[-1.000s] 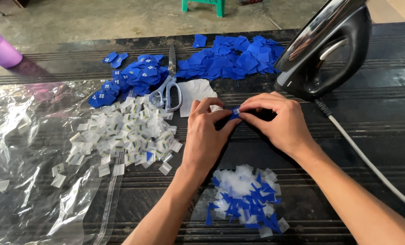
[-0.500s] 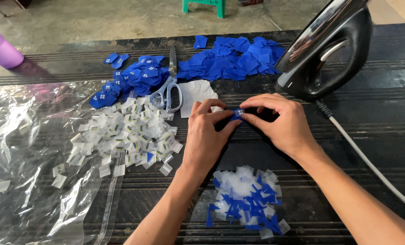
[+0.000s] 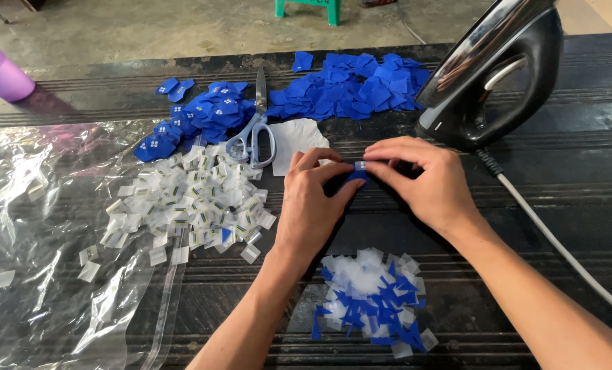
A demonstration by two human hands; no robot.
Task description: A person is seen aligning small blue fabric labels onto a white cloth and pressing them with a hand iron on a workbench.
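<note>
Purple cup (image 3: 3,74) at the far left corner of the counter (image 3: 580,171), cut by the picture's edge. Crumpled clear plastic bag (image 3: 38,240) spread over the left end, a few loose white tags on it. Pile of small white tags (image 3: 189,205) with coloured stripes beside the bag, toward the middle. Behind that pile, blue patches with white marks (image 3: 196,116), then scissors with pale grey handles (image 3: 254,133) lying blades toward the far edge, a white scrap of paper (image 3: 295,140) just right of the handles. Heap of plain blue fabric squares (image 3: 357,85) along the far edge, right of the scissors.

Left hand (image 3: 313,202) at the counter's middle, thumb and forefinger pinched on a small blue patch (image 3: 358,170). Right hand (image 3: 422,181) meeting it from the other side, fingertips closed on the same patch, held just above the dark ribbed surface.

Mixed heap of blue and white offcuts (image 3: 374,301) near the front edge, between the two forearms. Bare strip of counter open between that heap and the hands.

Black iron (image 3: 501,75) standing upright at the far right, its pale cord (image 3: 553,240) trailing toward the right front corner; bare counter around the cord.
</note>
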